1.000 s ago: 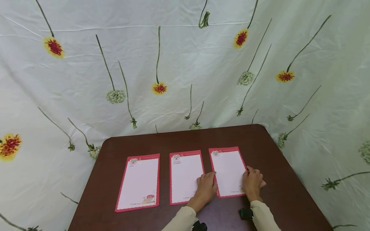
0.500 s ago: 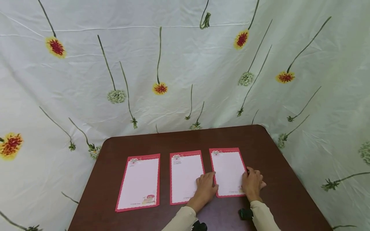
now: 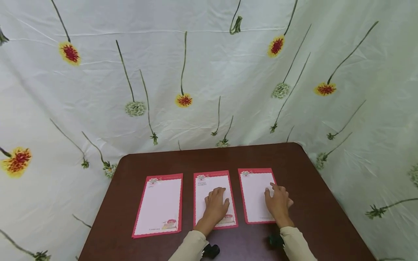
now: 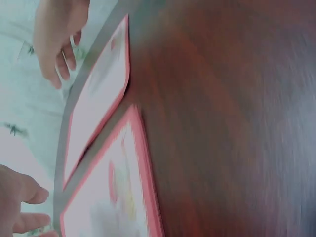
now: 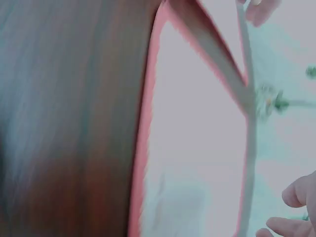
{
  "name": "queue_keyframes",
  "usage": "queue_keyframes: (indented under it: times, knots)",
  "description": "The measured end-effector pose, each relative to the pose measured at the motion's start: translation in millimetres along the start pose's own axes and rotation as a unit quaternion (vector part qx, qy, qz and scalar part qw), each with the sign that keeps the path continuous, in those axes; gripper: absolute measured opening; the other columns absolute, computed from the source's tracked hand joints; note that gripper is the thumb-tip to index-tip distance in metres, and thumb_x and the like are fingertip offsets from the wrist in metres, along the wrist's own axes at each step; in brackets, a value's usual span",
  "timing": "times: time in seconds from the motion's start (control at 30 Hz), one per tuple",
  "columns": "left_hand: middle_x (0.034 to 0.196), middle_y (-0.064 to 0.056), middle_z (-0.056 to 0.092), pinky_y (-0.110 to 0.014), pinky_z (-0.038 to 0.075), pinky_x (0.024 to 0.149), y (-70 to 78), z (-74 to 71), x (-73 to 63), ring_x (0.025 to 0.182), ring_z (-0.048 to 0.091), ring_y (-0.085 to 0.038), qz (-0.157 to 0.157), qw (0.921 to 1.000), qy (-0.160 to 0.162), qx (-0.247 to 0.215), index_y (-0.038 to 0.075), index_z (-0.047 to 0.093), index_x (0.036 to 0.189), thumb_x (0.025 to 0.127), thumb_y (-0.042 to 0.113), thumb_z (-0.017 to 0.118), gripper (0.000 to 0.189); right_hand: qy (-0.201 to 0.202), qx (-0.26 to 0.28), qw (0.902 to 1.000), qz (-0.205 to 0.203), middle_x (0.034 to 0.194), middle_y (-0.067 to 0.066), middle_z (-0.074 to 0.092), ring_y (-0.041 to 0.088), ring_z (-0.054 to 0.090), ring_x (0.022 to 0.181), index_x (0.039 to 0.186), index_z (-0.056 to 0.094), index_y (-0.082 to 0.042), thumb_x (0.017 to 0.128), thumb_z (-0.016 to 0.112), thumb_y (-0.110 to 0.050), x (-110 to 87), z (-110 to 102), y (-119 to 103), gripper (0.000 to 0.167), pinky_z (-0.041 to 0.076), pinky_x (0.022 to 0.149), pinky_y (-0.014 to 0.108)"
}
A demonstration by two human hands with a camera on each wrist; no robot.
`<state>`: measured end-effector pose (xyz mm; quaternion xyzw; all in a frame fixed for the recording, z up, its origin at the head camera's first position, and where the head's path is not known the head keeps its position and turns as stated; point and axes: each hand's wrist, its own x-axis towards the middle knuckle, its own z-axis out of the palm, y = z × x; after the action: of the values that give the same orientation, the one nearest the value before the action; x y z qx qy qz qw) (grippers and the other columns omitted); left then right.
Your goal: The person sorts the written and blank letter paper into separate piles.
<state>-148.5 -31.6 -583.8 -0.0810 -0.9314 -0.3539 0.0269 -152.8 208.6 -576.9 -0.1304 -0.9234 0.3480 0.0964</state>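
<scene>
My left hand (image 3: 214, 206), fingers spread and loosely bent, holds nothing above the middle red-bordered sheet (image 3: 200, 203), which bears lettering too small to read. My right hand (image 3: 278, 203), thumb apart from its relaxed fingers, also holds nothing, over the right-hand red-bordered sheet (image 3: 253, 195). A left-hand red-bordered sheet (image 3: 160, 206) lies beside the middle one, a gap between them, completing a row on the dark brown tabletop (image 3: 209, 157). Pale sleeves (image 3: 297, 243) cover my forearms; beyond hangs a white flower-print cloth (image 3: 209, 65).

Middle sheet (image 3: 216, 181), right sheet (image 3: 255, 195): white, red-bordered, flat, apart.
</scene>
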Motion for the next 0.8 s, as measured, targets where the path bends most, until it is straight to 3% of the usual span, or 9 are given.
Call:
queue_keyframes:
  times: [0.2,0.43,0.8]
  knots:
    - [0.144,-0.025,0.053,-0.063,0.035,0.101,-27.3,-21.3,-0.4,0.133,0.047,-0.046,-0.047,0.9976,0.035,0.036,-0.004,0.06,0.138,0.097,0.015,0.068,0.047,-0.014,0.0,0.9988,-0.046,0.134,0.029,0.057,0.049,0.053,0.124,0.141,0.062,0.0,0.102,0.062,-0.025,-7.3,23.6,-32.0,0.046,0.03,0.095,0.067]
    - [0.152,-0.029,0.043,-0.066,0.029,0.108,-58.8,-38.4,-11.9,0.139,0.039,-0.048,-0.1,0.9923,0.054,0.049,-0.008,0.056,0.142,0.097,0.017,0.069,0.053,-0.076,-0.009,0.9938,-0.08,0.14,0.025,0.055,0.046,0.048,0.131,0.144,0.061,-0.001,0.102,0.065,-0.029,-24.3,53.3,-62.0,0.05,0.031,0.097,0.067]
    - [0.154,-0.03,0.042,-0.068,0.029,0.109,-72.7,-48.4,-26.7,0.142,0.036,-0.049,-0.116,0.9908,0.038,0.058,-0.01,0.052,0.146,0.096,0.017,0.07,0.06,-0.117,-0.042,0.9881,-0.09,0.134,0.025,0.054,0.045,0.045,0.128,0.139,0.063,0.005,0.098,0.07,-0.027,-42.4,81.3,-79.7,0.053,0.03,0.096,0.066]
